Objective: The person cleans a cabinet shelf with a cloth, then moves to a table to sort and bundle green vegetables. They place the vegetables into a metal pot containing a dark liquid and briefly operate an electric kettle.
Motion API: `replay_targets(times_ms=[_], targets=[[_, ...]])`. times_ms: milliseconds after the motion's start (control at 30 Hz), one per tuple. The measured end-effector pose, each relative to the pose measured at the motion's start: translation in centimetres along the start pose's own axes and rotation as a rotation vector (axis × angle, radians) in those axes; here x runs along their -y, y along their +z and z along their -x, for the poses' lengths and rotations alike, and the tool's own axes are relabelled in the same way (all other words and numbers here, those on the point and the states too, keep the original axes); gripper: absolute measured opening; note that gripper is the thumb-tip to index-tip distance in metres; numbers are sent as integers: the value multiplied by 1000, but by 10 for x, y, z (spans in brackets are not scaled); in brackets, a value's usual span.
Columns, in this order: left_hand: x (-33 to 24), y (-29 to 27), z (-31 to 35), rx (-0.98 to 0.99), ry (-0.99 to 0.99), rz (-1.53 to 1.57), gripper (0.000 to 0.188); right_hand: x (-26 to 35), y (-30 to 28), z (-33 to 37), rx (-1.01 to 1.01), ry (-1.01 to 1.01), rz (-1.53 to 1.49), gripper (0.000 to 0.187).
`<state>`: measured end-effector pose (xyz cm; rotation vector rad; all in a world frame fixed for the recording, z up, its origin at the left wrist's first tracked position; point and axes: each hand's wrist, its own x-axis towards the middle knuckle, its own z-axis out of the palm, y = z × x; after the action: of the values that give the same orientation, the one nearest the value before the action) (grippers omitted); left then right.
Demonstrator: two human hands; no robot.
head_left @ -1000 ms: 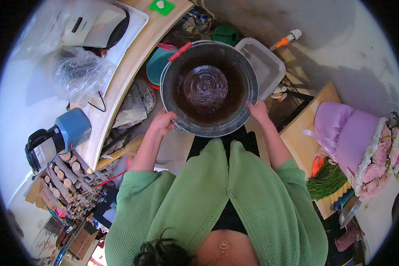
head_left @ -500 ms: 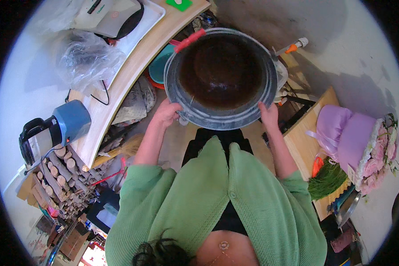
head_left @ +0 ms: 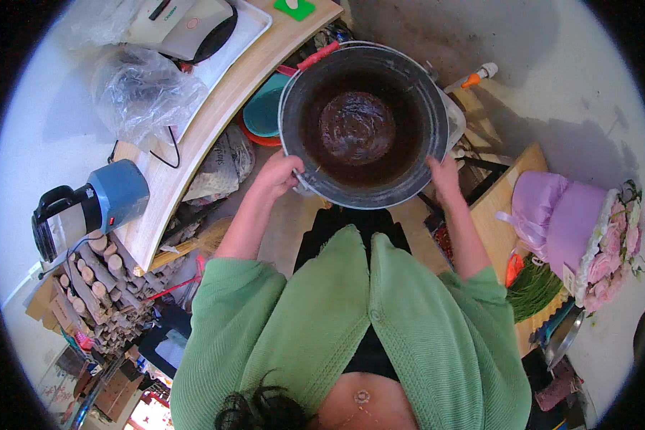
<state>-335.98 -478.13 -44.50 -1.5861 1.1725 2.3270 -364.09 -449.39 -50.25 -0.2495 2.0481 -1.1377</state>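
A round grey metal bucket (head_left: 322, 183) is held out in front of me, tilted so that I look into it. Dark brown liquid (head_left: 408, 132) lies inside, with a rippled lighter patch at its middle. My left hand (head_left: 279, 174) is closed on the rim at the near left, thumb over the edge. On the near right, my right hand (head_left: 444, 175) grips the rim in the same way. A red-wrapped handle (head_left: 318, 55) rests against the far left of the rim. The fingers under the rim are hidden.
A wooden table (head_left: 226, 93) curves along the left, bearing a kettle (head_left: 118, 193) and plastic bags (head_left: 147, 93). Beneath it stand a teal basin (head_left: 264, 111) and stacked logs (head_left: 97, 279). To the right are a wooden shelf (head_left: 491, 222), a purple-wrapped bouquet (head_left: 573, 215) and a tap (head_left: 480, 74).
The bucket has shifted slightly right and its tilt has changed, showing more inner wall. The liquid's surface now ripples. Both hands have moved right with the rim.
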Motion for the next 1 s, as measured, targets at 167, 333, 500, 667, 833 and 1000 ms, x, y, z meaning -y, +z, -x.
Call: replay_targets(times_ms=[167, 333, 500, 667, 833, 1000], targets=[[21, 44, 0, -36, -58, 60, 28, -12, -11, 20, -143, -18, -4, 50], [19, 56, 10, -21, -88, 64, 22, 22, 21, 57, -383, -639, 743, 75], [23, 91, -11, -94, -233, 92, 14, 53, 73, 90, 434, -651, 597, 42], [-3, 113, -16, -80, -320, 4, 37, 43, 86, 79, 191, -653, 616, 17], [-50, 126, -11, 33, -168, 17, 61, 33, 48, 17, 33, -544, 433, 34], [-60, 126, -2, 82, -36, 94, 52, 13, 4, -48, 48, -328, 160, 43]])
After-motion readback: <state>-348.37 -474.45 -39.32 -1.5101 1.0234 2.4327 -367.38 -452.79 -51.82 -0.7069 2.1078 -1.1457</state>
